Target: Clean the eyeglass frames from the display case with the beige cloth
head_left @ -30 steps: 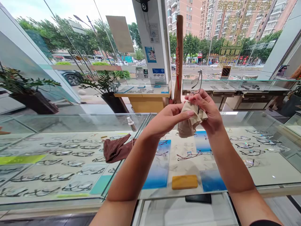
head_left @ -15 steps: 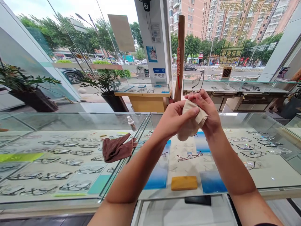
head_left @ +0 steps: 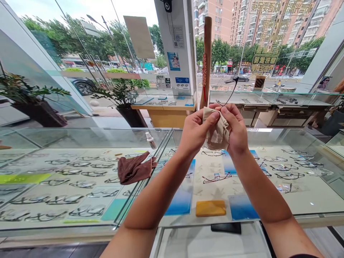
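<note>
Above the glass counter, both hands are closed close together around a beige cleaning cloth and a pair of eyeglasses. My left hand pinches the cloth, its thumb pressed on top. The cloth hangs down between the hands, its zigzag edge toward the right. My right hand grips the eyeglasses, with thumb against the cloth's upper right side. A thin dark temple arm curves up beyond the fingers; cloth and fingers cover most of the rest of the frame.
Under the glass counter top lie many eyeglasses in rows. A brown cloth and a small white spray bottle rest on the left part. A yellow case sits near the front edge, and a black flat object below it.
Both hands have shifted slightly left, and the cloth is bunched higher. The eyeglasses have turned, so their temple arm now shows darker and more edge-on.
</note>
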A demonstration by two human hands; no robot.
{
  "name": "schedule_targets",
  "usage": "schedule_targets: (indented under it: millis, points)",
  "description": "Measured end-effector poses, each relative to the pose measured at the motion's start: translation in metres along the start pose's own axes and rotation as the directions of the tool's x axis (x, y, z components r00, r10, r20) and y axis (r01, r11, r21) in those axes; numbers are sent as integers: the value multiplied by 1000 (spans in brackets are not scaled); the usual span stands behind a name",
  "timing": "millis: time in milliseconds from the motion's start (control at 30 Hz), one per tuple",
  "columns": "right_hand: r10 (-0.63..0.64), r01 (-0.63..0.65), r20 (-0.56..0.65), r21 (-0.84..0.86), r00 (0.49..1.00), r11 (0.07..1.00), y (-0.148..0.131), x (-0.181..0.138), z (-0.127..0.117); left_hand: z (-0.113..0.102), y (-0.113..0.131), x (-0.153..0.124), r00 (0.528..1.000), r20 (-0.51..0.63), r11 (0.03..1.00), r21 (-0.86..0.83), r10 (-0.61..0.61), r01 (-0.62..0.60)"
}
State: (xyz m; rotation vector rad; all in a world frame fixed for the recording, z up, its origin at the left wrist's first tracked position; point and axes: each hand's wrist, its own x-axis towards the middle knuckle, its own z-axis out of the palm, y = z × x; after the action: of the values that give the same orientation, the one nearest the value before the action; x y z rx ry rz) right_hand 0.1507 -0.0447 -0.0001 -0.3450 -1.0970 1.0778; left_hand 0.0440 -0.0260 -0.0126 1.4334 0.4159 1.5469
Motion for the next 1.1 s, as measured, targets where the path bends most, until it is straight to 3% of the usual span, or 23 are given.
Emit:
schedule_targets:
  millis: [133, 300, 400, 567, 700, 833, 1000, 1100]
  points:
    - [-14, 14, 1, -32, 1000, 999, 1, 4, -4, -3, 1, 2, 999, 46, 1000, 1, -1, 1]
    - [-5, 5, -24, -25, 1000, 1000, -1, 12, -15, -9, 13, 4, 967, 227, 993, -6, -116, 121]
    - [14, -16, -25, -49, 1000, 999, -1, 15, -20, -12, 17, 4, 951, 272, 989, 42, -145, 139]
    - [30, -31, -26, -25, 999, 999, 5, 12, -16, -8, 7, 3, 992, 122, 991, 137, -13, -4]
    - [22, -22, -3, 23, 1000, 999, 8, 7, -6, -2, -1, 2, 995, -19, 982, 165, 100, -95]
    - [13, -14, 30, 29, 999, 999, 6, 6, -4, 0, -3, 4, 991, -47, 982, 148, 128, -119]
    - [25, -25, 7, -17, 1000, 1000, 3, 11, -13, -11, 2, 10, 993, 114, 993, 118, 1, -14]
    - [18, -18, -2, -45, 1000, 999, 0, 14, -18, -21, 12, 10, 951, 290, 991, 117, -103, 72]
